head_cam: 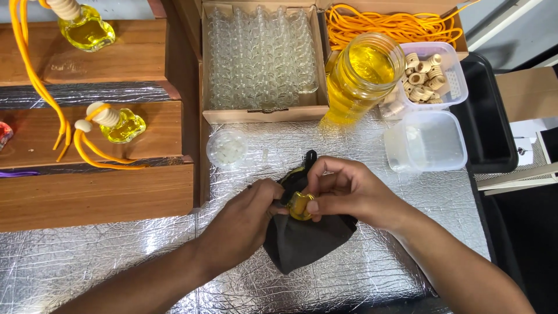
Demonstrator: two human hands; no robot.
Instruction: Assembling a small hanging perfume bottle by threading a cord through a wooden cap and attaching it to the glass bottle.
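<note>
While both hands meet over the foil-covered table [372, 273], we see a small bottle of yellow liquid [299, 205] at the mouth of a black cloth pouch [302, 241].

Our right hand [349, 192] has its fingers curled nearly closed, thumb and fingertips pinching the bottle; our left hand [247, 218] is closed in a pinch on the pouch's edge just beside it. Behind them stand a large jar of yellow liquid [360, 75], a box of empty glass bottles [261, 58] and a tub of wooden caps [433, 72].

Both forearms are seen bare to the frame edge; no sleeves, gloves, rings or watch are worn on the left hand [244, 224] or right hand [354, 195]
</note>
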